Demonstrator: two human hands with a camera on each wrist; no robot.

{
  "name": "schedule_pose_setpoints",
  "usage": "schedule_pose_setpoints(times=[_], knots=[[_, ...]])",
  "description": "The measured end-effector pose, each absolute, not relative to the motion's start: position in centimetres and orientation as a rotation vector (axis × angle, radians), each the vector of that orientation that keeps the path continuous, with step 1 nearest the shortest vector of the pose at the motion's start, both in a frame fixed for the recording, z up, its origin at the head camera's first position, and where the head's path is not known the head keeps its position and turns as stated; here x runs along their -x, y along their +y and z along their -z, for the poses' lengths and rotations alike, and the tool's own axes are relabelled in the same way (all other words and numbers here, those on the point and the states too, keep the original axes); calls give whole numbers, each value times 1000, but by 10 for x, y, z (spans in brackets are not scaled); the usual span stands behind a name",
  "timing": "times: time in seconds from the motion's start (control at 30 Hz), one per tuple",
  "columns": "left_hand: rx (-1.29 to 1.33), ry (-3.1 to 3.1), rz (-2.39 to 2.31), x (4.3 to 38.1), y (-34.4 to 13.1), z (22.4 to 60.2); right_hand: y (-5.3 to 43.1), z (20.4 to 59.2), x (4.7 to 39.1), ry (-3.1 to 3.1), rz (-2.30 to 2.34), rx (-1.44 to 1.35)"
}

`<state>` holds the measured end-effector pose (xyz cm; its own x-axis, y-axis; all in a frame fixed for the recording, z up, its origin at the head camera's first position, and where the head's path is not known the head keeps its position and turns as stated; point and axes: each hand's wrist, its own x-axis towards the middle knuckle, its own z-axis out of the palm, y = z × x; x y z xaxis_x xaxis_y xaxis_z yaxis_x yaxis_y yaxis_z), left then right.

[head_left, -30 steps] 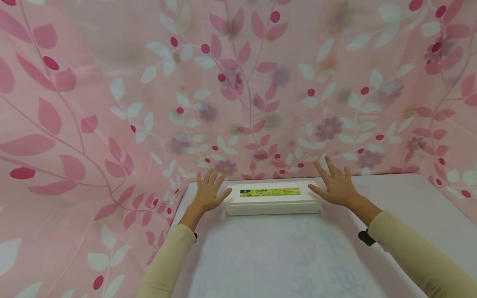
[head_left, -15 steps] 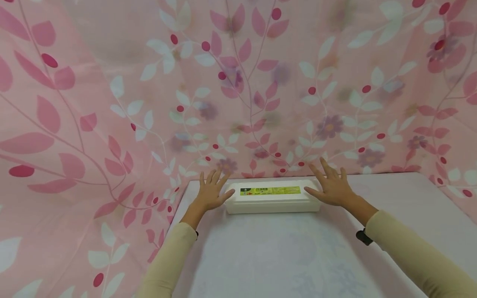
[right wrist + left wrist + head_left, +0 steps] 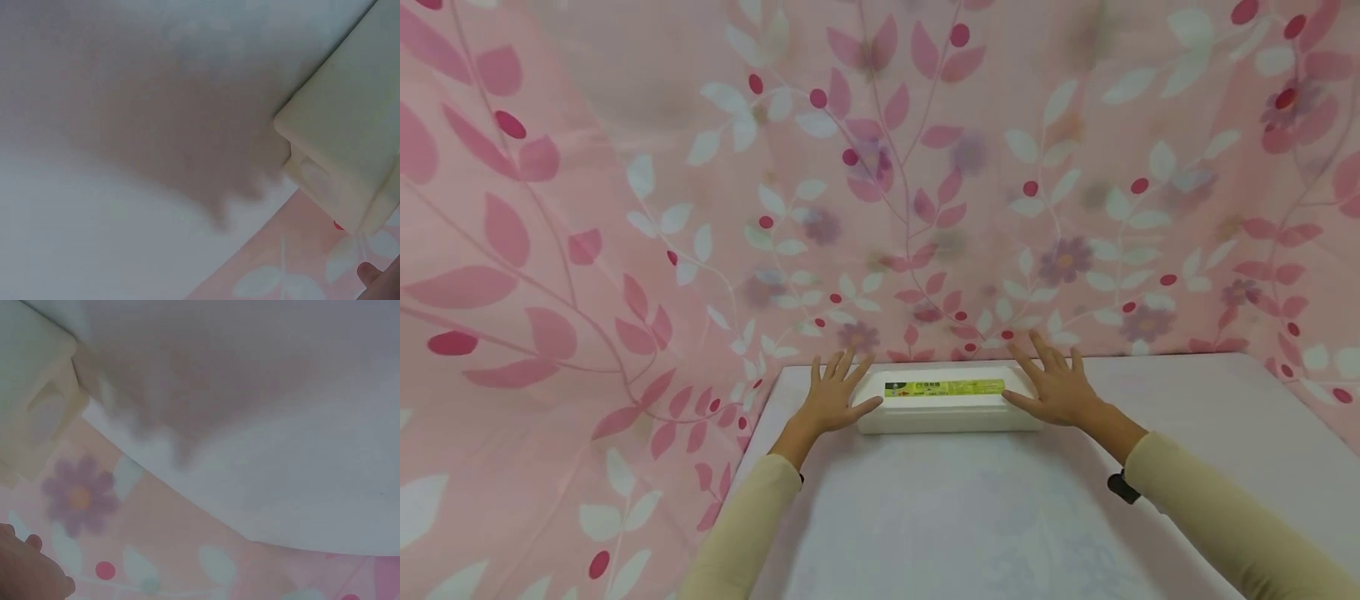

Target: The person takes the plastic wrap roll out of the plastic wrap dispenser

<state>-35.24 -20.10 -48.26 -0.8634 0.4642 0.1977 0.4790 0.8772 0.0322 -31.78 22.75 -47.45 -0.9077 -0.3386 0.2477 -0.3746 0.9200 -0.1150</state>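
Note:
A long white cling film box with a yellow-green label on top lies near the far edge of the table. My left hand is spread over its left end, the thumb overlapping the lid in the head view. Over the right end, my right hand has its fingers spread too, thumb pointing inward at the label's edge. In the left wrist view, part of the left hand shows below the box's end, with a gap between. The right wrist view has a fingertip below the box's other end.
A pale cloth with faint prints covers the table. Pink curtains with leaves and flowers hang behind it and at both sides. Shadows of the hands fall on the cloth. A dark strap shows at the right wrist.
Both hands have moved inward over the box, coming closer to each other, fingers still spread. The box stays in its place.

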Motion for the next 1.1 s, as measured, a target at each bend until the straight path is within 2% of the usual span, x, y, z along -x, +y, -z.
schedule_pose_setpoints(times=[0.6,1.1], knots=[[752,-2932,128,348,-198,481,218,490,316,-2889,-245,-650],[763,-2988,182,358,-201,488,222,494,316,-2925,-420,-658]])
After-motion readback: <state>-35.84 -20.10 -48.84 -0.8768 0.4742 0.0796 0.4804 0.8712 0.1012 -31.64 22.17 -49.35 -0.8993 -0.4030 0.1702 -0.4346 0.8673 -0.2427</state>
